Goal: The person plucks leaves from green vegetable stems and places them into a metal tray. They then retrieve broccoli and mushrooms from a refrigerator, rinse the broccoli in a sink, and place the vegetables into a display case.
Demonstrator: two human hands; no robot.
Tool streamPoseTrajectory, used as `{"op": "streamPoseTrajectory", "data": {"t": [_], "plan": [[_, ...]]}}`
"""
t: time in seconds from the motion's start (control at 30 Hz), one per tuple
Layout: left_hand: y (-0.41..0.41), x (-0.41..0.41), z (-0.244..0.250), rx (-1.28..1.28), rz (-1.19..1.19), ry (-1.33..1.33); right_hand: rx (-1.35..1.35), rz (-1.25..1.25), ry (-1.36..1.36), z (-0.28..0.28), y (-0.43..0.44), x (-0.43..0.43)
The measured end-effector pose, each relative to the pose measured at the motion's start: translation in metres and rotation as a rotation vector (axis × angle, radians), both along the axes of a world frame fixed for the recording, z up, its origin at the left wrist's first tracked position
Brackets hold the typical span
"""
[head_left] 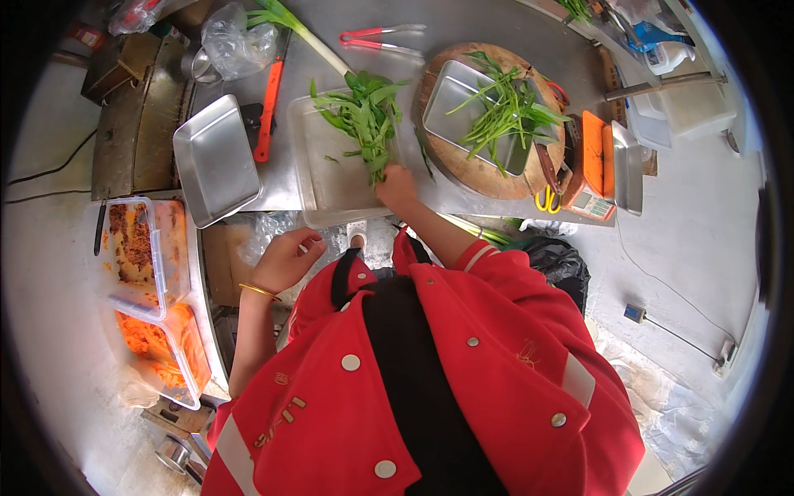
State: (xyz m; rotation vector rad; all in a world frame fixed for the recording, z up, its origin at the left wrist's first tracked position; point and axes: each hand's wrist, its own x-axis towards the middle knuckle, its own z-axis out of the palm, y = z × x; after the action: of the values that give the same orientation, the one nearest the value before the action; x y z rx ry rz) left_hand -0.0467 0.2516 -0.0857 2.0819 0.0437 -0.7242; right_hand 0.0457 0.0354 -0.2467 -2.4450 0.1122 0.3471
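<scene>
My right hand (397, 188) grips the lower end of a bunch of leafy greens (372, 115), whose leaves spread over a shallow clear plastic tray (298, 155) on the metal table. Near the table's front edge, in front of my body, my left hand (291, 254) hangs with its fingers curled and nothing seen in it. To the right, a steel tray (443, 102) rests on a round wooden chopping board (484, 183), with cut green stems (490, 127) heaped over it. An upright-walled steel tray (217, 161) stands at the left.
An orange-handled knife (269, 111), a leek (319, 46) and red-handled tongs (381, 37) lie on the table. Yellow-handled scissors (548, 199) and an orange kitchen scale (592, 155) are at the right. Plastic boxes of orange food (164, 347) stand at the lower left.
</scene>
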Motion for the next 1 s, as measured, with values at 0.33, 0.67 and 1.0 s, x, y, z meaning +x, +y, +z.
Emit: {"op": "streamPoseTrajectory", "data": {"t": [0.33,0.67,1.0], "plan": [[-0.007,0.017,-0.022,-0.065,-0.061,-0.046,0.563,-0.122,-0.019,0.037,-0.023,-0.001],[-0.027,0.043,-0.024,-0.311,0.029,-0.071,0.882,0.018,0.02,0.117,-0.035,-0.016],[-0.052,0.086,0.044,-0.786,0.393,-0.363,0.579,0.352,-0.298,0.178,-0.027,-0.043]]}}
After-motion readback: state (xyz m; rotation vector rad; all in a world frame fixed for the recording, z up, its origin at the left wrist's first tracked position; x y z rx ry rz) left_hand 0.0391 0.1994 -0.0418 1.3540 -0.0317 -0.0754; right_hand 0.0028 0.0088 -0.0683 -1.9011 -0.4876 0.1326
